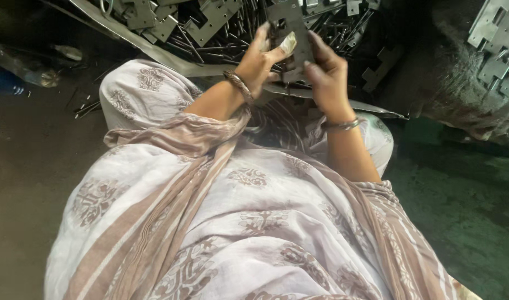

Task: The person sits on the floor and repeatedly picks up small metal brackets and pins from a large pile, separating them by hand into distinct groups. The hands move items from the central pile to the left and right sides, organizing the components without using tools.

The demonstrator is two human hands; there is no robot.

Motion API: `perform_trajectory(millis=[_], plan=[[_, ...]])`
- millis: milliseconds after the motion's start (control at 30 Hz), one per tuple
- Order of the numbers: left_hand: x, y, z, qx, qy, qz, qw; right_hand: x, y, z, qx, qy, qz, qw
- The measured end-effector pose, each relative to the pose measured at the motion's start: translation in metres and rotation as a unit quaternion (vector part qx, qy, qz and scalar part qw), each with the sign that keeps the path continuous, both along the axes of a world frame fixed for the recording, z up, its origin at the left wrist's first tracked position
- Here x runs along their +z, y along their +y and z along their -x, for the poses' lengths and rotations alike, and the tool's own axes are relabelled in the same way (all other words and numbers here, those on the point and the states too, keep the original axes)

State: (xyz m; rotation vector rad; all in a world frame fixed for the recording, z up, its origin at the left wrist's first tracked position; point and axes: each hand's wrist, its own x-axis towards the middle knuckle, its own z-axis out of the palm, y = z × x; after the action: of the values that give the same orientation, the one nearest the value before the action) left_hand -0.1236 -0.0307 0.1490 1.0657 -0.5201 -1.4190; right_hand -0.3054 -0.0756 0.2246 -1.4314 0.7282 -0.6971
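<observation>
At twelve o'clock, the left hand (258, 61) and right hand (325, 75) pinched a flat grey stamped metal plate (290, 28) between closed fingers, above a heap of similar plates and thin rods (210, 33). Its sharp edges might have cut bare skin if it slipped.

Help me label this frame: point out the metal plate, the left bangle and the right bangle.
metal plate (290, 22): head view, flat upper face.
left bangle (238, 85): head view, band across the wrist.
right bangle (340, 126): head view, band across the wrist.
</observation>
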Motion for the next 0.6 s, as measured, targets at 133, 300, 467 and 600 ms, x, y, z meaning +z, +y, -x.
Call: perform_trajectory(millis=[133,300,467,600], plan=[[0.017,0.007,-0.073,0.032,-0.587,0.128,0.799,-0.011,-0.014,0.018,-0.029,-0.271,-0.337,0.901],[-0.013,0.028,-0.145,-0.055,-0.718,-0.273,0.637,-0.010,-0.012,0.018,-0.093,-0.296,-0.396,0.864],[-0.033,0.026,-0.154,-0.109,-0.725,-0.318,0.602,0.006,-0.018,0.020,-0.104,-0.289,-0.371,0.876],[-0.038,0.035,-0.171,-0.044,-0.750,-0.205,0.628,-0.001,-0.048,0.054,-0.195,-0.263,-0.169,0.930]])
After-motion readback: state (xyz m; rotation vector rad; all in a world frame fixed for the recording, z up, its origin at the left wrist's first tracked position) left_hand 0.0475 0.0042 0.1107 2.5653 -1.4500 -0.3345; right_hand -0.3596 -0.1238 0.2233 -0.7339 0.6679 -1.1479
